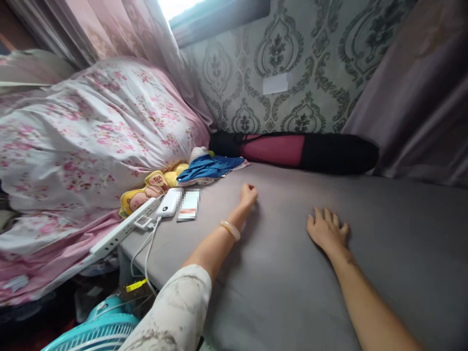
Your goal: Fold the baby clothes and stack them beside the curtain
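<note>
Because the gray sheet (281, 287) lies spread beneath it, the right hand (326, 229) rests palm-down, released, probably for support. The left hand (249, 194) is clenched, any contents hidden. Beside the power strip (116, 236) sits the power bank (169, 202), presumably for cable (147, 253) reach.
</note>
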A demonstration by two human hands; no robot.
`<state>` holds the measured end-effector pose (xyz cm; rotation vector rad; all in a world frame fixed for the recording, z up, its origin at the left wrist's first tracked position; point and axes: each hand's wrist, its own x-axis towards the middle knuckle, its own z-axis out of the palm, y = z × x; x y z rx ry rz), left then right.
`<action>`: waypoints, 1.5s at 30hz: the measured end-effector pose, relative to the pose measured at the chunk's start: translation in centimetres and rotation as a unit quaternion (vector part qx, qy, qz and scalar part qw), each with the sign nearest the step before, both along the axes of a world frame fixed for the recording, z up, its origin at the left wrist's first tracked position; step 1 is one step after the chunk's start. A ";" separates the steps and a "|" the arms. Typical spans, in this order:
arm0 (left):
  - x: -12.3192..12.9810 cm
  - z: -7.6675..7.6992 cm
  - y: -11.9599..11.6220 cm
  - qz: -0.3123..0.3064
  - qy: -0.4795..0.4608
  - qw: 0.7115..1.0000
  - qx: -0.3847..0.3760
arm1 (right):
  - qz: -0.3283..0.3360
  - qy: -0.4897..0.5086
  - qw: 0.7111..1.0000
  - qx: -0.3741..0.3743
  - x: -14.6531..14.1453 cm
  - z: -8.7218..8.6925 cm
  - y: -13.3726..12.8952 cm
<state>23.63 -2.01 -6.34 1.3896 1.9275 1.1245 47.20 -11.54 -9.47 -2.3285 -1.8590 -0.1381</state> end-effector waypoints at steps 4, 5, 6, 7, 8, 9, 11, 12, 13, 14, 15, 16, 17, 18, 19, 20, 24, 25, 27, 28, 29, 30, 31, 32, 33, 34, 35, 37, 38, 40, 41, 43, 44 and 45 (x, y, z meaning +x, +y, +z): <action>-8.8 2.1 1.9 0.083 0.061 0.994 0.017 | 0.001 0.001 1.000 0.006 -0.1 -0.1 0.2; -10.8 2.6 2.2 0.108 0.078 0.991 0.018 | 0.001 0.000 1.000 0.008 -0.1 -0.2 0.2; -12.6 3.2 2.4 0.129 0.092 0.987 0.016 | 0.002 -0.001 1.000 0.010 -0.1 -0.2 0.2; -14.2 3.7 2.6 0.150 0.106 0.983 0.014 | 0.002 -0.002 1.000 0.009 -0.1 -0.2 0.2; -15.7 4.3 2.7 0.170 0.120 0.978 0.014 | 0.002 -0.002 1.000 0.008 -0.1 -0.2 0.2; -17.1 4.8 2.8 0.189 0.133 0.973 0.014 | 0.002 -0.001 1.000 0.005 -0.1 -0.2 0.2; -19.5 5.8 2.8 0.221 0.157 0.963 0.012 | 0.004 0.000 1.000 0.000 -0.1 -0.1 0.1; -20.5 6.1 2.8 0.231 0.167 0.958 0.012 | 0.005 0.000 1.000 -0.001 -0.1 0.0 0.1; -21.4 6.4 2.9 0.240 0.181 0.954 0.013 | 0.005 0.000 1.000 -0.001 -0.2 0.0 0.1; -22.3 6.7 3.0 0.248 0.199 0.948 0.012 | 0.006 -0.001 1.000 0.000 -0.2 0.0 0.1; -23.0 6.8 3.2 0.252 0.221 0.942 0.009 | 0.005 -0.002 1.000 0.003 -0.2 0.1 0.1; -23.7 6.9 3.3 0.251 0.244 0.937 0.005 | 0.004 -0.002 1.000 0.004 -0.2 0.1 0.1; -24.3 6.8 3.6 0.247 0.267 0.932 0.000 | 0.002 0.000 1.000 0.005 -0.3 0.0 0.1; -24.8 6.8 3.8 0.242 0.285 0.928 -0.008 | 0.000 0.001 1.000 0.005 -0.3 0.0 0.1; -25.2 6.7 4.1 0.237 0.295 0.925 -0.016 | 0.000 0.003 1.000 0.004 -0.3 0.0 0.1; -25.6 6.6 4.4 0.234 0.301 0.924 -0.025 | -0.001 0.005 1.000 0.002 -0.3 -0.1 0.1; -26.5 6.2 5.4 0.242 0.290 0.924 -0.065 | -0.002 0.006 1.000 0.005 -0.3 -0.1 0.0; -26.6 6.2 5.5 0.242 0.288 0.924 -0.073 | -0.002 0.006 1.000 0.006 -0.3 -0.1 0.0; -26.6 6.3 5.8 0.232 0.292 0.923 -0.088 | -0.003 0.005 1.000 0.002 -0.3 0.0 0.0; -26.5 6.4 5.8 0.223 0.293 0.925 -0.094 | -0.004 0.006 1.000 -0.001 -0.3 0.0 0.0; -26.4 6.6 5.8 0.214 0.292 0.927 -0.097 | -0.004 0.006 1.000 -0.002 -0.3 0.0 0.0; -26.1 6.8 5.9 0.210 0.291 0.929 -0.093 | -0.004 0.007 1.000 -0.002 -0.3 0.1 0.0; -25.6 7.2 5.9 0.212 0.289 0.930 -0.081 | -0.005 0.008 1.000 0.000 -0.3 0.1 0.0; -25.1 7.6 6.0 0.218 0.286 0.931 -0.064 | -0.006 0.008 1.000 0.003 -0.4 0.1 0.0; -24.4 8.1 6.1 0.223 0.279 0.933 -0.042 | -0.006 0.008 1.000 0.008 -0.4 0.2 -0.1; -23.5 8.6 6.3 0.225 0.270 0.936 -0.017 | -0.006 0.007 1.000 0.012 -0.4 0.2 -0.2; -22.5 9.1 6.5 0.219 0.257 0.941 0.007 | -0.006 0.007 1.000 0.013 -0.5 0.3 -0.2; -20.0 10.2 6.9 0.194 0.220 0.954 0.059 | -0.005 0.011 1.000 0.007 -0.5 0.4 -0.3; -18.5 10.6 7.1 0.172 0.207 0.959 0.085 | -0.004 0.014 1.000 0.003 -0.4 0.4 -0.4; -15.3 11.0 7.3 0.114 0.177 0.968 0.134 | -0.001 0.023 1.000 0.002 -0.3 0.3 -0.4; -13.4 11.0 7.3 0.085 0.154 0.972 0.159 | 0.000 0.029 1.000 0.007 -0.2 0.3 -0.3; -9.5 10.6 6.8 0.008 0.088 0.974 0.207 | 0.009 0.056 0.998 0.023 -0.1 0.2 -0.1; -7.3 10.1 6.2 -0.032 0.046 0.973 0.224 | 0.014 0.082 0.996 0.035 0.0 0.3 0.0; -5.2 9.6 5.5 -0.074 0.002 0.968 0.241 | 0.022 0.114 0.992 0.052 0.0 0.4 0.2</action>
